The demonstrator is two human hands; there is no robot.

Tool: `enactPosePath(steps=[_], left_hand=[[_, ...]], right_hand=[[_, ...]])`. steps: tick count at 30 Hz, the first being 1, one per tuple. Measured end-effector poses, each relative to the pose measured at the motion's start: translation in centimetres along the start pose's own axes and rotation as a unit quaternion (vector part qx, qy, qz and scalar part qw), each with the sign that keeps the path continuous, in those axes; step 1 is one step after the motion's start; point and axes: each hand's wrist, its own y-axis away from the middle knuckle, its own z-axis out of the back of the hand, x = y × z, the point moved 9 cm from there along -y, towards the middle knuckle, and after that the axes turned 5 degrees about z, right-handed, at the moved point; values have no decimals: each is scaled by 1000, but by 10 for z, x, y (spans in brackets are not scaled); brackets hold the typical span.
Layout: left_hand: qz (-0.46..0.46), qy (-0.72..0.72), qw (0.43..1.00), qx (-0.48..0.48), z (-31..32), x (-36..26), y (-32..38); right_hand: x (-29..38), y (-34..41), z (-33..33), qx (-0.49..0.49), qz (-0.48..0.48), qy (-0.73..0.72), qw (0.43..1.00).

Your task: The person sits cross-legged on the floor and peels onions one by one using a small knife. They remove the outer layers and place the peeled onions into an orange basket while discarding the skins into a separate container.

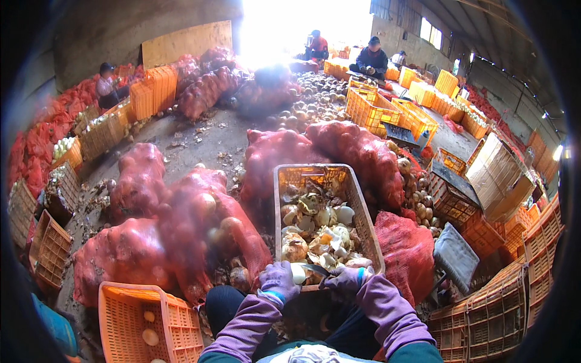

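In the head view, my gloved left hand (280,277) grips a pale peeled onion (297,273) at the near rim of a plastic crate (360,213). A knife (316,269) is held in my gloved right hand (341,280), its blade reaching toward that onion. Whether the edge touches it I cannot tell. Inside the crate in front of me lie onion skins, trimmed pieces and several onions (294,247). To my left an orange crate (131,290) stands on the floor with a few peeled onions (150,336) in it.
Red mesh sacks of onions (131,254) lie left, ahead and right (401,254). A padded stool (456,256) and stacked crates (476,326) stand at my right. Loose onions (313,97) cover the floor farther off. Other people (372,59) sit working in the background.
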Motion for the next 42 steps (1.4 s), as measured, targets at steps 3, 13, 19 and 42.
enactPosePath(steps=[3, 13, 19, 42], left_hand=[[-3, 15, 999, -30, -3, 3, -2], [-55, 110, 985, -125, -28, 42, 1], [-51, 170, 984, -31, -6, 29, 14], [67, 578, 807, -95, -15, 81, 28]], right_hand=[[-13, -20, 13, -12, 60, 41, 997], [7, -34, -15, -154, 165, -246, 942], [28, -35, -47, -203, 215, -254, 921], [-23, -60, 0, -312, 133, -275, 900]])
